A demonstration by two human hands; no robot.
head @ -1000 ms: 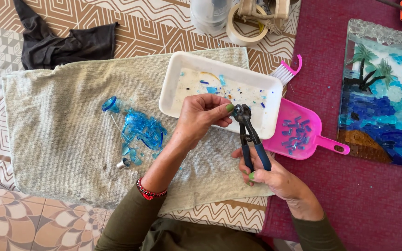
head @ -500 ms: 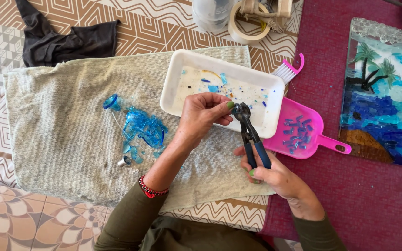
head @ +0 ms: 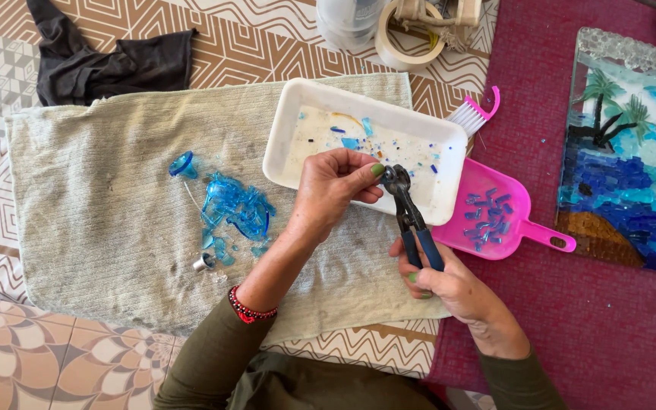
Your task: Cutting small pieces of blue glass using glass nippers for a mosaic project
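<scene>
Left hand (head: 332, 190): fingers pinched at the nipper head (any piece held there is too small to tell).
Right hand (head: 449, 285): fingers clenched round the blue handles of the nippers (head: 410, 216).
Nippers: tilted over the near edge of the white tray (head: 290, 125).
Broken blue glass (head: 233, 212): on the grey towel (head: 100, 197), well left.
Pink dustpan (head: 495, 220): just right of the tray, holding blue chips.
Mosaic panel (head: 628, 152): far right on the desk.
</scene>
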